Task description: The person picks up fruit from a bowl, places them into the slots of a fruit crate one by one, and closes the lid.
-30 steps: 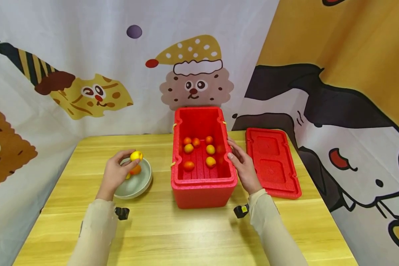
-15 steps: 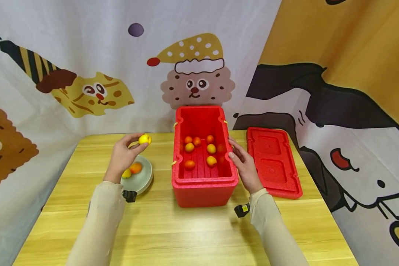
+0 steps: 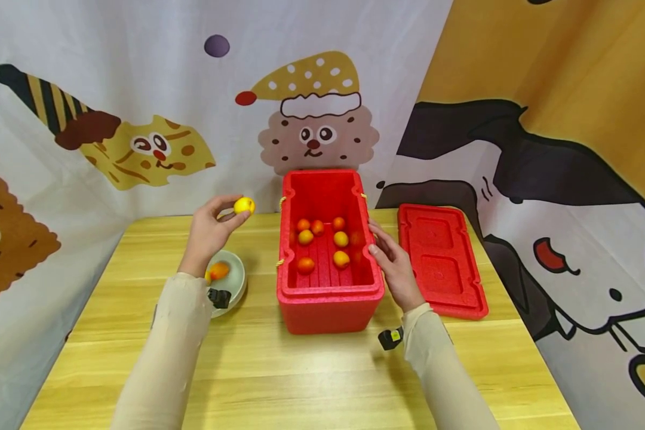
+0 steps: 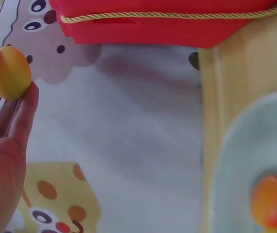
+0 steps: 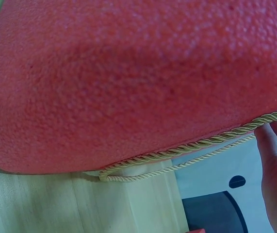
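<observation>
Pinching a fruit (image 3: pixel 244 205), the left hand (image 3: pixel 209 230) partly hides the bowl (image 3: pixel 237 279).

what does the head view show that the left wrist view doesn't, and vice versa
Only the head view: the right hand against the side of the red box, the loose fruits inside it, and the red lid lying on the table.

Only the left wrist view: a long run of gold rope along the box's side; the head view shows just short bits near the rim.

Both: the left hand holding a yellow fruit, the pale bowl with fruit, the box, table and printed curtain.
</observation>
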Demonstrator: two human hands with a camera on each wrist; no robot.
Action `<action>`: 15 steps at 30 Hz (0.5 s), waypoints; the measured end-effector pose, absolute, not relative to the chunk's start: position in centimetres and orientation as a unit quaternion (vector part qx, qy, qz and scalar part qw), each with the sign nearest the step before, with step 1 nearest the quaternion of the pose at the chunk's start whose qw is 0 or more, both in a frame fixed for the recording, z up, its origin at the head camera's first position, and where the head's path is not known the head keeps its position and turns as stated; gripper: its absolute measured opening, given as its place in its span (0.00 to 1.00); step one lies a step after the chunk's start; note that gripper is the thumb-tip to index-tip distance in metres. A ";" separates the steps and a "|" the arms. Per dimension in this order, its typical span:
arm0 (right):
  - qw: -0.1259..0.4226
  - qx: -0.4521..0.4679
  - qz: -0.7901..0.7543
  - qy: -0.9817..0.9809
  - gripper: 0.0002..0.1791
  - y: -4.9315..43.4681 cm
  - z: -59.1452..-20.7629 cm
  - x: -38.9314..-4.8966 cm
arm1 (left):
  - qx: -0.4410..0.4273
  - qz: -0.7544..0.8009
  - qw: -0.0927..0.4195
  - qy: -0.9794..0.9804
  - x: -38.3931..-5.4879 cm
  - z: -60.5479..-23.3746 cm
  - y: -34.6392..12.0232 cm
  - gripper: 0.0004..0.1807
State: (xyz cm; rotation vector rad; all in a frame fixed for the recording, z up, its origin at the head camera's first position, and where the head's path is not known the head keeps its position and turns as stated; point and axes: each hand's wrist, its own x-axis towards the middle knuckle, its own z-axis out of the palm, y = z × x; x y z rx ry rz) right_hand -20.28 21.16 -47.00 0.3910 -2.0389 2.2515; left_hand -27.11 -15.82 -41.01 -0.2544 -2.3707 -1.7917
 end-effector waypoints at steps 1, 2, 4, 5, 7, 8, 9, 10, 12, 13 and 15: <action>0.038 0.127 0.736 -0.664 0.26 21.1 -47.0 -20.3 | -0.090 -0.598 0.083 -0.792 -27.3 -40.8 -15.7 0.24; 0.037 0.127 0.737 -0.662 0.26 21.1 -47.0 -20.3 | -0.096 -0.599 0.089 -0.790 -27.5 -40.5 -15.5 0.23; 0.034 0.127 0.740 -0.660 0.26 21.1 -47.0 -20.4 | -0.114 -0.597 0.098 -0.788 -28.0 -40.0 -15.1 0.22; 0.033 0.127 0.740 -0.660 0.26 21.1 -47.0 -20.4 | -0.123 -0.596 0.104 -0.787 -28.3 -39.8 -14.9 0.22; 0.031 0.124 0.739 -0.661 0.26 21.1 -46.9 -20.4 | -0.135 -0.597 0.108 -0.784 -28.7 -39.3 -14.4 0.21; 0.029 0.122 0.739 -0.662 0.26 21.1 -46.8 -20.4 | -0.141 -0.596 0.110 -0.783 -28.8 -39.1 -14.2 0.21; 0.027 0.121 0.739 -0.663 0.27 21.1 -46.7 -20.3 | -0.146 -0.597 0.110 -0.781 -29.0 -38.9 -13.9 0.21; 0.026 0.120 0.737 -0.664 0.27 21.0 -46.4 -20.2 | -0.150 -0.599 0.109 -0.779 -29.1 -38.8 -13.5 0.21; 0.024 0.119 0.736 -0.666 0.26 20.9 -45.7 -19.8 | -0.156 -0.599 0.107 -0.778 -29.3 -38.5 -12.8 0.21; 0.024 0.118 0.735 -0.667 0.26 20.8 -45.4 -19.7 | -0.159 -0.599 0.105 -0.778 -29.4 -38.4 -12.5 0.21; 0.027 0.119 0.732 -0.670 0.26 20.7 -44.9 -19.4 | -0.165 -0.600 0.099 -0.776 -29.6 -38.2 -11.7 0.21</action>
